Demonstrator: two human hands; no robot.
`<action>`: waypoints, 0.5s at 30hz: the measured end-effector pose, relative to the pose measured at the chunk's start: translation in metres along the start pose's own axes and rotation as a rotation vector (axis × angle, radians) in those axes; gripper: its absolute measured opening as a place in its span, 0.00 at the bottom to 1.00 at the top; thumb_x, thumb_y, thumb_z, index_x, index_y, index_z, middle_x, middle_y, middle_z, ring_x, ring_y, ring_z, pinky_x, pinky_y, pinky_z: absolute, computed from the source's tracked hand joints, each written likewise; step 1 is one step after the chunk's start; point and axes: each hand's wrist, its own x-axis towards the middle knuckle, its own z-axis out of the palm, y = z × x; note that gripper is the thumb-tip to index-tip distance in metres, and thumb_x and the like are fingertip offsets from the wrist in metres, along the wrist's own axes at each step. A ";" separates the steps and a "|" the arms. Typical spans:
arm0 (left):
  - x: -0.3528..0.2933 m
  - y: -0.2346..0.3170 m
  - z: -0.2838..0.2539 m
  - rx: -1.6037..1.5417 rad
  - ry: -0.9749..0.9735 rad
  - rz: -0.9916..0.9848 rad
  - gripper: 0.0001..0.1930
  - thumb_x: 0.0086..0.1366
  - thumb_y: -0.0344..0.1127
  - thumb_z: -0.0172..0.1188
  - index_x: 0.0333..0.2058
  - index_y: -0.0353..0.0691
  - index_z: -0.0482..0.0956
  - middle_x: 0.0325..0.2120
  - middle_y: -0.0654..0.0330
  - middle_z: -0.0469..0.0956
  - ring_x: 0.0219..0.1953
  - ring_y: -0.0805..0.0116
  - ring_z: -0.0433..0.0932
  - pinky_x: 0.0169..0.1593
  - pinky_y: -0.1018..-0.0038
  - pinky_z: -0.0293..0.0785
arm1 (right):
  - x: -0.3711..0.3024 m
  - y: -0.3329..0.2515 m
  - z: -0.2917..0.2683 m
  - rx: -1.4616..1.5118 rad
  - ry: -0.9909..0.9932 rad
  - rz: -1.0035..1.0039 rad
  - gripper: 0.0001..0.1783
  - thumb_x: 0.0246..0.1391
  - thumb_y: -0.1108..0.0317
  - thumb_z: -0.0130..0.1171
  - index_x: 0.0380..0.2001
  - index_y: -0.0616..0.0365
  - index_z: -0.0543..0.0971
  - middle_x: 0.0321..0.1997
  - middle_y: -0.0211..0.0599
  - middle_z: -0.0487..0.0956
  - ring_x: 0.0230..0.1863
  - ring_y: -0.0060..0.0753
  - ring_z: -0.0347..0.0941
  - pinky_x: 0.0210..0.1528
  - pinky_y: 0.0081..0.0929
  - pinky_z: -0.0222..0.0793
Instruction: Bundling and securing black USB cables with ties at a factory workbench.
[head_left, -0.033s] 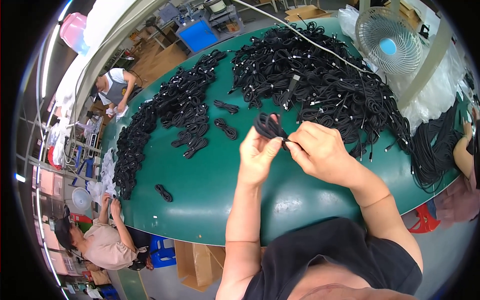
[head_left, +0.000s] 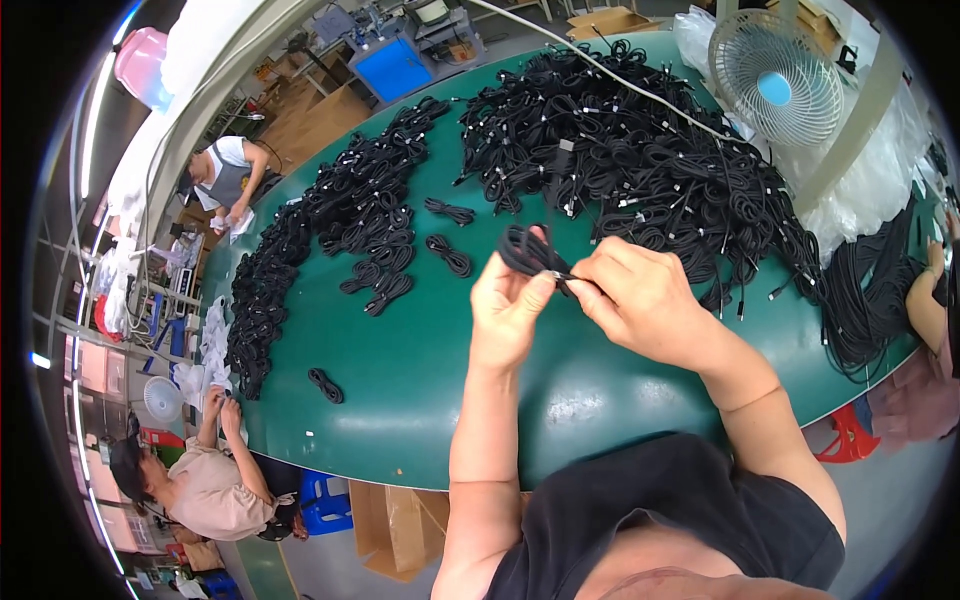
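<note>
My left hand (head_left: 503,312) holds up a looped black cable (head_left: 520,250) over the middle of the table, its thumb and fingers closed round the loops. Close against it, my right hand (head_left: 642,302) pinches a thin dark strand at the right side of the bundle, with the fingers bent inward. A small metallic glint shows between the two thumbs. Above the bundle a grey plug (head_left: 566,146) stands out, the strand below it blurred. Whether the pinched strand is the cable itself or a tie is too small to tell.
A large heap of black cables (head_left: 640,150) covers the far right, and a long pile (head_left: 370,190) curves along the left. Single cable bundles (head_left: 325,385) lie on the green table (head_left: 420,420). A fan (head_left: 775,85) stands far right. Co-workers (head_left: 215,490) sit at the left.
Both hands and the cable loops have shifted slightly left. The grey plug has swung left and up a little.
</note>
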 end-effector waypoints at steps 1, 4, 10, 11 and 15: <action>0.002 0.000 0.000 -0.024 0.033 0.032 0.20 0.58 0.26 0.57 0.49 0.33 0.66 0.47 0.58 0.68 0.47 0.71 0.68 0.53 0.72 0.63 | 0.000 -0.001 -0.003 0.020 -0.023 0.049 0.06 0.46 0.70 0.58 0.24 0.60 0.73 0.23 0.37 0.69 0.21 0.37 0.71 0.19 0.32 0.67; 0.006 0.000 -0.002 -0.148 0.051 0.053 0.20 0.58 0.27 0.57 0.49 0.33 0.66 0.46 0.58 0.69 0.47 0.72 0.68 0.53 0.74 0.62 | -0.002 0.002 -0.007 0.018 -0.084 0.068 0.06 0.47 0.70 0.58 0.24 0.60 0.72 0.23 0.37 0.68 0.20 0.38 0.71 0.19 0.32 0.67; 0.003 -0.005 0.006 -0.114 -0.004 -0.034 0.20 0.58 0.29 0.56 0.49 0.30 0.66 0.51 0.51 0.65 0.48 0.66 0.69 0.54 0.69 0.63 | -0.001 0.002 0.000 0.149 0.014 0.030 0.07 0.46 0.71 0.59 0.27 0.61 0.72 0.24 0.39 0.68 0.20 0.40 0.71 0.19 0.31 0.67; 0.003 -0.005 0.007 -0.141 0.009 -0.030 0.20 0.58 0.29 0.57 0.49 0.30 0.66 0.50 0.51 0.66 0.48 0.65 0.68 0.54 0.69 0.63 | 0.000 0.004 -0.004 0.175 0.014 0.019 0.08 0.45 0.71 0.60 0.28 0.62 0.73 0.25 0.40 0.69 0.21 0.40 0.71 0.20 0.31 0.68; 0.004 -0.001 0.009 -0.188 -0.023 -0.097 0.23 0.60 0.36 0.55 0.51 0.30 0.64 0.41 0.55 0.71 0.43 0.65 0.71 0.49 0.71 0.66 | 0.007 0.009 -0.009 0.177 0.234 0.095 0.13 0.42 0.70 0.64 0.32 0.62 0.74 0.29 0.39 0.72 0.21 0.33 0.71 0.21 0.26 0.69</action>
